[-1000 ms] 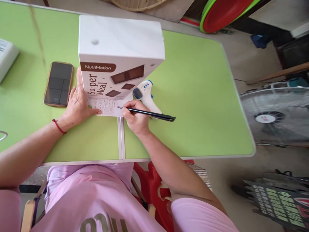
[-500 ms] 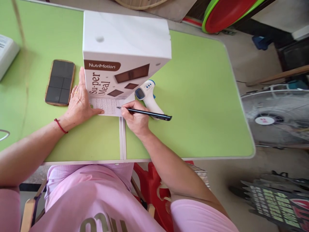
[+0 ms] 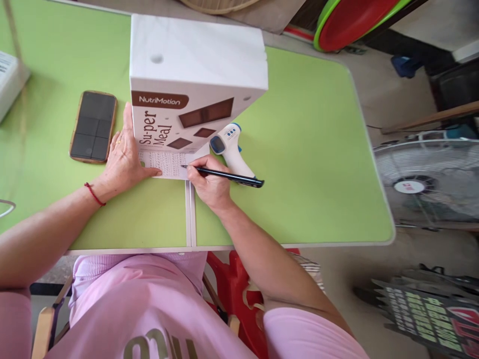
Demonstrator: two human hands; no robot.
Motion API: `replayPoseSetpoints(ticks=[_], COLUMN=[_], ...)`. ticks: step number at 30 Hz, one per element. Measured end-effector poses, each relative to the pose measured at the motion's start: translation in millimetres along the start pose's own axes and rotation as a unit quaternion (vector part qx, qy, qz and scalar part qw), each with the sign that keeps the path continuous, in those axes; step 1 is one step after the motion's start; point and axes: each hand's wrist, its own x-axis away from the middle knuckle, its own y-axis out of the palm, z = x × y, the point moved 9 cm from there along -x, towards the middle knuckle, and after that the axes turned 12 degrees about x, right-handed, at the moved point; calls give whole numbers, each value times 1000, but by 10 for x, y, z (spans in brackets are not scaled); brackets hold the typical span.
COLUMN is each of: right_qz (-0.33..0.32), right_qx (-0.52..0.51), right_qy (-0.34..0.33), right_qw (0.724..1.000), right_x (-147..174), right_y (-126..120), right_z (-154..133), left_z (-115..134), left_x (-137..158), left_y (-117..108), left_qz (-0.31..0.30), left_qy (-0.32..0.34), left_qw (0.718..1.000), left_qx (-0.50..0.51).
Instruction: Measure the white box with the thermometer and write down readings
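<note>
A black pen (image 3: 228, 174) is pinched in my right hand (image 3: 212, 185), its tip over a sheet of paper (image 3: 168, 164) covered with small handwriting. My left hand (image 3: 123, 157) lies with fingers spread at the left of the paper, the thumb on its lower edge and the fingers along the box's side. Right behind the paper stands a white box (image 3: 198, 55) marked "NutriMotion Su-per Meal", which hides the sheet's far part. A white and blue infrared thermometer (image 3: 234, 154) lies just beyond my right hand.
A phone (image 3: 93, 127) in a brown case lies left of my left hand on the green table (image 3: 307, 149). At the far left is a white box-like object (image 3: 11, 82). A fan (image 3: 415, 184) stands past the table's right edge, a red stool (image 3: 237, 284) below the front edge.
The pen's rear end has dipped and shifted slightly left, while its tip stays nearly in place. My left hand keeps its place; the box appears a touch further right.
</note>
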Motion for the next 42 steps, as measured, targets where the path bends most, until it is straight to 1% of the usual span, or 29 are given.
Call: replayPoseSetpoints(ticks=[5, 11, 14, 20, 25, 31, 37, 42], right_qz=[-10, -11, -13, -19, -8, -12, -1, -24], right_qx=[-11, -1, -7, -1, 0, 6, 6, 38], right_qy=[3, 20, 19, 18, 21, 38, 46, 57], right_qw=[1000, 1000, 1000, 1000, 1000, 999, 999, 997], right_x=[-2, 3, -3, -14, -17, -20, -5, 3], right_y=[17, 14, 20, 26, 6, 17, 1, 40], right_z=[12, 69, 64, 38, 38, 70, 96, 131], left_z=[-21, -35, -16, 14, 43, 22, -18, 10], left_x=[-6, -3, -2, -2, -5, -13, -17, -11], left_y=[4, -11, -10, -8, -31, -20, -15, -19], left_qz=[-9, 12, 16, -1, -4, -2, 8, 13], left_qy=[13, 42, 48, 14, -20, 15, 28, 39], left_qw=[1000, 999, 999, 1000, 1000, 1000, 999, 999], left_qx=[-1, 15, 11, -1, -9, 14, 14, 18])
